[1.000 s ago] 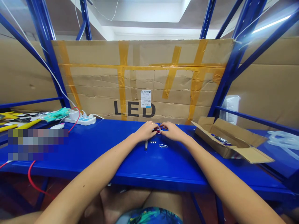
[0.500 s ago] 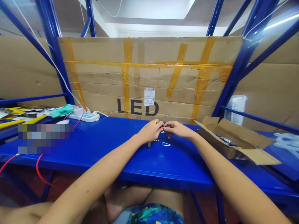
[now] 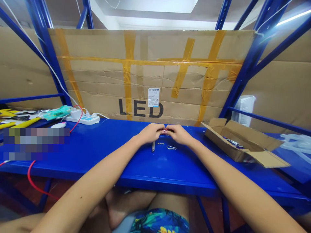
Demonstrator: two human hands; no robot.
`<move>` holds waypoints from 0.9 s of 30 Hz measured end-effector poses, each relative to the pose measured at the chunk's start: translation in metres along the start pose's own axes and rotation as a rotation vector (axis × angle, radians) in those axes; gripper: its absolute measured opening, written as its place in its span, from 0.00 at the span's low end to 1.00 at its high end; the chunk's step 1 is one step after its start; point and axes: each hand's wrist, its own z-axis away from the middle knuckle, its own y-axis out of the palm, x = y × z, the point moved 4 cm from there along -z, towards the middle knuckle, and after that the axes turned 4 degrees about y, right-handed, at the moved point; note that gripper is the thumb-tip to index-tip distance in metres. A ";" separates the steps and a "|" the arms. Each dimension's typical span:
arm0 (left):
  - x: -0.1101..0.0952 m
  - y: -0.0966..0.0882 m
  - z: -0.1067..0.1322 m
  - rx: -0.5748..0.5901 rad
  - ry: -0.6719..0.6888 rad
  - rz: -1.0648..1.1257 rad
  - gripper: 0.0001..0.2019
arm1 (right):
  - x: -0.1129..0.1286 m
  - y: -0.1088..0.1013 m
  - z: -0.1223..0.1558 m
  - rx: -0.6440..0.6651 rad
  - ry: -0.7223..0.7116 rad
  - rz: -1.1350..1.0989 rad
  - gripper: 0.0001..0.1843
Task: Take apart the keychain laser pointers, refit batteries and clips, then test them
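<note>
My left hand (image 3: 151,133) and my right hand (image 3: 180,133) meet over the blue tabletop (image 3: 97,145), fingers bent and closed. Between their fingertips is a small red item (image 3: 166,130); the fingers cover most of it, so its kind cannot be made out. Just below my left hand lies a slim grey metal tube (image 3: 153,147), its upper end partly behind the hand. Beside the tube sit three small shiny round pieces (image 3: 160,143) in a row. A silver carabiner (image 3: 171,147) rests on the table below my right hand.
An open cardboard box (image 3: 233,149) with metallic and blue items inside stands to the right. At the left are a white power strip (image 3: 86,119), a red cable (image 3: 30,176) and yellow-handled tools (image 3: 26,124). A large cardboard panel (image 3: 107,77) stands behind the table.
My hands have come to a more even grip on the small red item, with the right fingers now closed around its right side. The camera view has shifted slightly.
</note>
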 end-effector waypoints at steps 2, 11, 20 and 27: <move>0.003 0.000 0.000 -0.003 -0.048 0.078 0.10 | 0.003 0.000 0.000 -0.009 -0.022 0.008 0.13; 0.019 0.009 -0.006 0.033 -0.254 0.350 0.14 | 0.006 -0.001 -0.001 -0.065 -0.125 0.064 0.11; 0.030 -0.002 0.003 0.068 -0.335 0.091 0.13 | -0.002 0.001 -0.003 -0.036 0.016 0.174 0.11; 0.031 -0.001 0.010 0.221 -0.143 -0.267 0.08 | -0.012 0.006 0.000 0.094 0.100 0.156 0.11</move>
